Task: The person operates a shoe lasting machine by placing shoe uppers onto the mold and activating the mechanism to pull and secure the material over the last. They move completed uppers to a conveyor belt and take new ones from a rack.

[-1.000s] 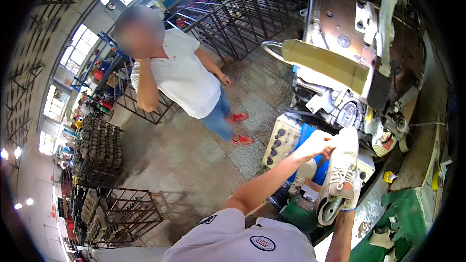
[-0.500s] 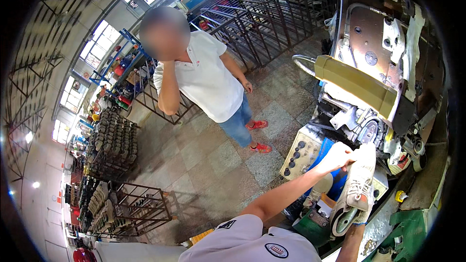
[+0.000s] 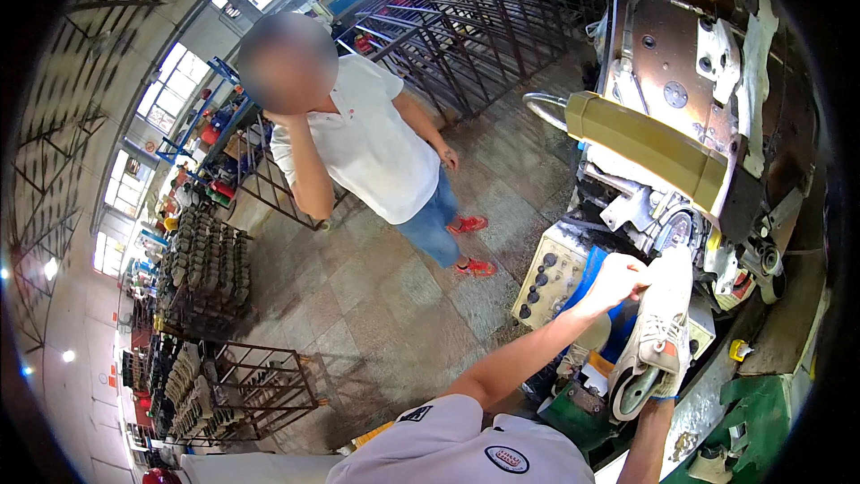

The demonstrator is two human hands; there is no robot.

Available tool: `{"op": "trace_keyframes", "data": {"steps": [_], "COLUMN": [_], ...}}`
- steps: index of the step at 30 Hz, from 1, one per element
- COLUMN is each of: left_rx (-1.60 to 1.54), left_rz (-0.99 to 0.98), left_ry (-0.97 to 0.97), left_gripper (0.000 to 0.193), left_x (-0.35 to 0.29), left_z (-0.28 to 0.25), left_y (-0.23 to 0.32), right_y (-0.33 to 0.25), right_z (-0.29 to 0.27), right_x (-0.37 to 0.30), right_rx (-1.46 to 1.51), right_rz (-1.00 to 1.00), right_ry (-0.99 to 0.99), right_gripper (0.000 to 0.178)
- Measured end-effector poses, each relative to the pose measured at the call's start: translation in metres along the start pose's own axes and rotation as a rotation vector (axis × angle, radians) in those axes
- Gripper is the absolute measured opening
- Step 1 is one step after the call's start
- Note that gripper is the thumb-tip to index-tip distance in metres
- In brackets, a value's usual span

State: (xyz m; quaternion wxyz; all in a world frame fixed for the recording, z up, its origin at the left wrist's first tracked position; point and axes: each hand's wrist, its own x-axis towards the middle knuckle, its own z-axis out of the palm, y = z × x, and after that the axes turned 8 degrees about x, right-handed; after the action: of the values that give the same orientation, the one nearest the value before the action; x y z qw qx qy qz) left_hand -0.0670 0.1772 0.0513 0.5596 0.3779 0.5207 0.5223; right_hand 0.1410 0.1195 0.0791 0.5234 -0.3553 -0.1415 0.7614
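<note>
Head view: my gloved right hand (image 3: 675, 378) grips the beige shoe (image 3: 664, 309) from the right; my left hand (image 3: 620, 283) curls at its far left side, grip unclear.

The person's pale shirt (image 3: 457, 457) bears an oval, dark-rimmed badge (image 3: 507, 459). Left of the badge, a dark patch (image 3: 416, 413) marks the short sleeve (image 3: 383, 455); to its right, the right hand (image 3: 679, 371) wears a whitish, blue-cuffed glove (image 3: 671, 385).

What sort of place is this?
Probably a shoe factory: a laced shoe held near a large machine, and racks of what look like shoes at the left.
</note>
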Motion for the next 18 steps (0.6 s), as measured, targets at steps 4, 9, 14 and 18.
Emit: {"op": "trace_keyframes", "data": {"steps": [4, 9, 14, 18], "left_rx": [-0.134, -0.180, -0.032, -0.167], "left_rz": [-0.021, 0.052, 0.032, 0.020], "left_ry": [0.054, 0.026, 0.163, 0.232], "left_gripper": [0.017, 0.016, 0.026, 0.041], "left_x": [-0.004, 0.005, -0.010, -0.005], "left_z": [0.004, 0.003, 0.006, 0.005], "left_y": [0.010, 0.003, 0.031, 0.016], "right_y": [0.019, -0.002, 0.005, -0.014], "right_z": [-0.057, -0.021, -0.032, 0.006], "right_x": [0.031, 0.031, 0.051, 0.047], "right_rx": [-0.164, -0.257, -0.189, -0.048], "right_rz": [-0.010, 0.032, -0.122, -0.114], "right_ry": [-0.108, -0.239, -0.074, -0.046], "right_gripper": [0.041, 0.045, 0.048, 0.055]}}
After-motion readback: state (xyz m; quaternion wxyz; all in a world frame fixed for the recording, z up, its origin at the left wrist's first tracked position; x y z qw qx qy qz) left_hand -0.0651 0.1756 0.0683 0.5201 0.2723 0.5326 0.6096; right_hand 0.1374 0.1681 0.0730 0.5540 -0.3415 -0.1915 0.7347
